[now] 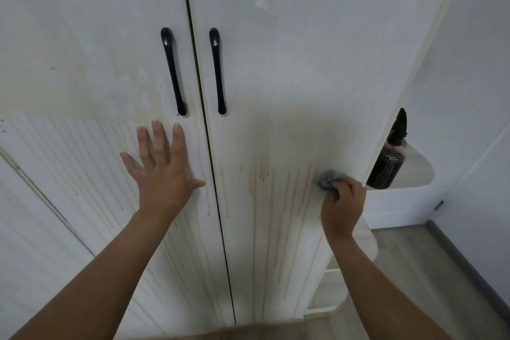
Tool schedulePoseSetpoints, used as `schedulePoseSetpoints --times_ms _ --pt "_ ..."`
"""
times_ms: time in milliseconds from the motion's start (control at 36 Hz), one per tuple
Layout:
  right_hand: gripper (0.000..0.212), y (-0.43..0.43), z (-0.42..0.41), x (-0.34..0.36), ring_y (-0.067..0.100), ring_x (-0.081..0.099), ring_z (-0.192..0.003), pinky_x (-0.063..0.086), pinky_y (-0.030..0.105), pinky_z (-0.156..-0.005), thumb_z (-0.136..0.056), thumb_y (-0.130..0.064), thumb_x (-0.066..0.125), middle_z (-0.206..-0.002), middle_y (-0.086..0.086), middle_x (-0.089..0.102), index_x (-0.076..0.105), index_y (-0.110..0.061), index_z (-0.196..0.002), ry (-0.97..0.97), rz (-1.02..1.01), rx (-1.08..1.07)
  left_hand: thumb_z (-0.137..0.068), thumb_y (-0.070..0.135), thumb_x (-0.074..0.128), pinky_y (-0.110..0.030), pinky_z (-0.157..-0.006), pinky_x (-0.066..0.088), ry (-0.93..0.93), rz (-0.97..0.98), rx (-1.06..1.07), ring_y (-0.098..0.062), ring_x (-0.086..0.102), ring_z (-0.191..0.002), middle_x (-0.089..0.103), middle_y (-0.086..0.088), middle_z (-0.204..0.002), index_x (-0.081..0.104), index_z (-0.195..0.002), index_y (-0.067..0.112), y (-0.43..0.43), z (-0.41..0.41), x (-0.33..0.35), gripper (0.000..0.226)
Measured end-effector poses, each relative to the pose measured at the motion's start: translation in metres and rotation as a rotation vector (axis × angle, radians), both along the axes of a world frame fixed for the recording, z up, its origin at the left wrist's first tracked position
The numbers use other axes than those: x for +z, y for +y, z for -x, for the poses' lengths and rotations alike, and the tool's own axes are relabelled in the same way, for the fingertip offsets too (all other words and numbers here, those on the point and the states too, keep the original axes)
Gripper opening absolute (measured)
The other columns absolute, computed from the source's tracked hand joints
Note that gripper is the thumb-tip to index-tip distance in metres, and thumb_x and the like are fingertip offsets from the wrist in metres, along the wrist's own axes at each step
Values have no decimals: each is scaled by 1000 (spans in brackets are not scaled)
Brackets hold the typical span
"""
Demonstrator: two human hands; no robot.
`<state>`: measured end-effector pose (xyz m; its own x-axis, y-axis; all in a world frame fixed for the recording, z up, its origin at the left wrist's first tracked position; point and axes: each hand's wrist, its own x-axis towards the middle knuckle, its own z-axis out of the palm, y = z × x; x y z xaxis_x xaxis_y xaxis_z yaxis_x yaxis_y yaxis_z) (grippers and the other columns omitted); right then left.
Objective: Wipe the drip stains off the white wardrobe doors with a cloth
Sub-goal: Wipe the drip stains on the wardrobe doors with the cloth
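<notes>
Two white wardrobe doors fill the view, the left door point(91, 69) and the right door point(289, 69), each with a black handle point(173, 70) near the centre gap. Yellowish drip stains point(265, 201) run down the lower half of both doors. My left hand point(162, 174) lies flat with spread fingers on the left door below its handle. My right hand point(342, 207) grips a bunched blue-grey cloth point(328, 178) and presses it against the right door close to its right edge, amid the drips.
A dark spray bottle point(386, 163) stands on a rounded white side shelf point(414, 174) to the right of the wardrobe. More rounded shelves point(364, 246) sit below it. Grey wood floor point(414, 284) and a white wall point(469, 91) lie to the right.
</notes>
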<state>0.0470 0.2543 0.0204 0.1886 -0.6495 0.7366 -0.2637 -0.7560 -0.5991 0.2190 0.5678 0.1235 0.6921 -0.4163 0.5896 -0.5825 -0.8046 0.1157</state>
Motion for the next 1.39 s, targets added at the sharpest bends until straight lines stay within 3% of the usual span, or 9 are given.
schedulePoseSetpoints --times_ms 167,250,361,556,750,833,1056,1278,1389 --pt "22 15 17 -37 37 60 -91 51 39 -78 -77 18 68 -95 14 65 74 1 -89 270 -223 86 -55 55 94 -86 -105 2 1 11 -6 -32 -34 -151 -34 -6 -165 -12 -163 22 1 0 0 155" --pt "22 19 19 -9 29 60 -92 48 33 -81 -82 13 62 -94 9 65 72 -3 -92 129 -228 81 -53 56 94 -87 -105 4 -11 14 -5 -32 -33 -151 -34 -5 -165 -12 -163 22 0 -1 0 157" --pt "26 20 10 51 12 54 -93 38 4 -82 -84 10 55 -102 7 62 69 -1 -102 -205 -289 20 -52 56 95 -87 -106 4 -8 16 -1 -32 -34 -151 -35 -5 -165 -11 -163 21 0 -2 0 157" --pt "33 37 -17 78 15 59 -102 46 22 -91 -84 4 56 -109 1 63 70 -4 -113 -361 -344 -26 -51 56 95 -88 -105 6 -36 12 -4 -33 -30 -152 -31 -6 -167 -10 -164 21 0 -3 -4 158" --pt "25 57 -21 13 25 56 -95 43 19 -85 -75 18 70 -99 12 68 76 -1 -90 39 20 151 -52 56 95 -88 -105 6 -39 15 -13 -33 -31 -152 -31 -6 -167 -14 -163 24 1 -5 -4 159" --pt "27 54 -12 1 22 57 -94 47 22 -82 -76 18 68 -99 8 67 76 -2 -92 103 25 196 -52 56 95 -88 -105 6 -47 19 -13 -32 -31 -152 -31 -5 -167 -14 -163 24 1 -5 -5 159" --pt "31 43 -22 71 11 59 -96 50 21 -87 -86 2 55 -105 2 65 69 -12 -110 -488 -548 -21 -54 57 93 -86 -106 5 -39 19 0 -34 -29 -152 -19 -12 -170 -12 -163 24 1 -6 -5 155" --pt "19 78 -38 19 24 56 -93 47 29 -80 -78 3 58 -97 10 65 72 -4 -87 -97 -127 88 -52 57 94 -87 -106 5 -52 32 13 -33 -28 -153 -10 -15 -170 -7 -164 22 1 -7 -7 155" --pt "29 75 -22 -7 29 60 -90 52 34 -74 -72 20 67 -94 7 64 72 -4 -87 85 -174 175 -51 57 94 -87 -107 5 -64 31 11 -33 -27 -153 -10 -15 -170 -9 -164 23 1 -7 -7 157"
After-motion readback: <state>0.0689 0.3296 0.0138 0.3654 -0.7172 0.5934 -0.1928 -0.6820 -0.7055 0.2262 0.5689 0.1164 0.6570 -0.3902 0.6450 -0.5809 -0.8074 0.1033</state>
